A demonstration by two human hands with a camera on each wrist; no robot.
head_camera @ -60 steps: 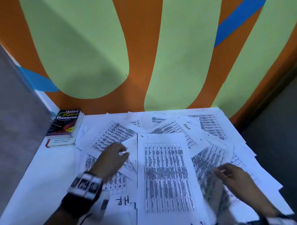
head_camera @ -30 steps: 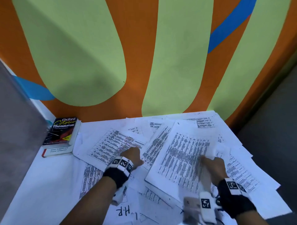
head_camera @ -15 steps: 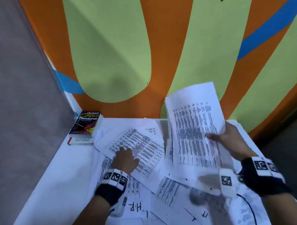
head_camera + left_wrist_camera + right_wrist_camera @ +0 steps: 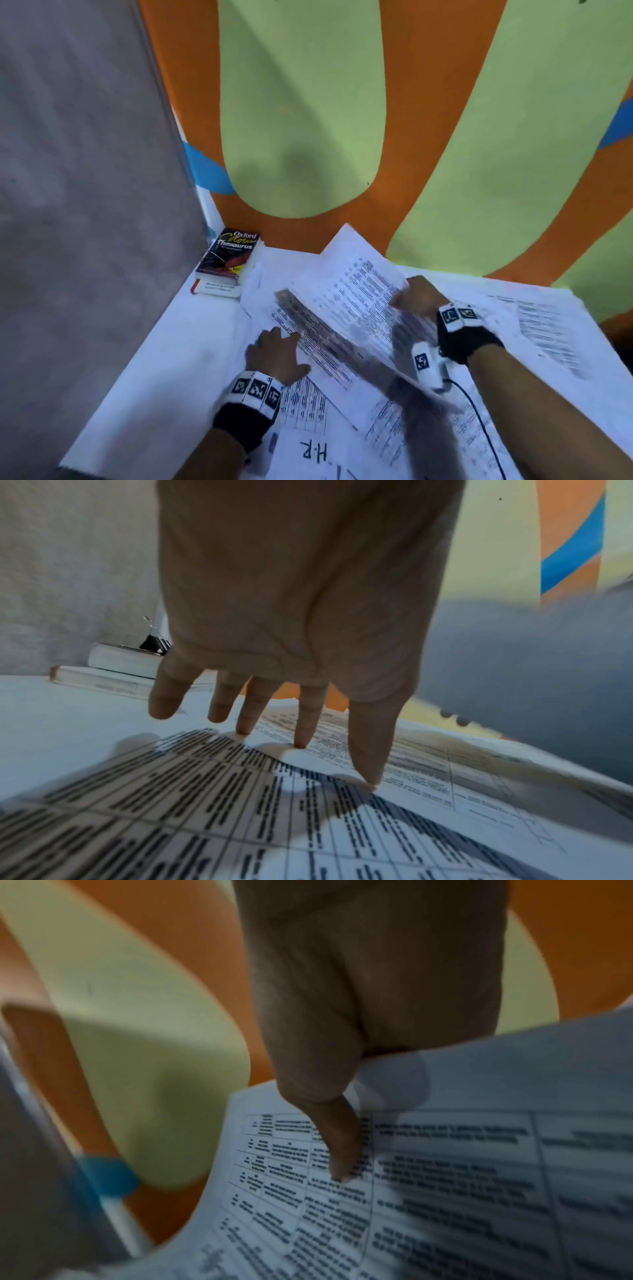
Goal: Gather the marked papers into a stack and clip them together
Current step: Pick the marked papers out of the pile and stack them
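Printed papers (image 4: pixel 534 318) lie scattered over the white table (image 4: pixel 164 370). My right hand (image 4: pixel 416 298) pinches one printed sheet (image 4: pixel 356 284) and holds it lifted and tilted above the pile; in the right wrist view the thumb (image 4: pixel 337 1148) lies on top of the sheet (image 4: pixel 445 1177). Left of it, my left hand (image 4: pixel 277 353) rests flat on the papers with fingers spread. The left wrist view shows its fingertips (image 4: pixel 301 739) touching a table-printed sheet (image 4: pixel 212 804). A black binder clip (image 4: pixel 153 640) stands on the books. A sheet marked "H.R" (image 4: pixel 313 454) lies at the front.
Two stacked books, the top one a thesaurus (image 4: pixel 229 260), sit at the table's far left corner against a grey partition (image 4: pixel 85 205). An orange and green wall (image 4: pixel 308 120) stands behind the table. A black cable (image 4: pixel 479 421) runs from my right wrist.
My right hand has brought the lifted sheet down and to the left, tilting it toward the left hand. The left hand has stayed pressed on the papers. The view turned left.
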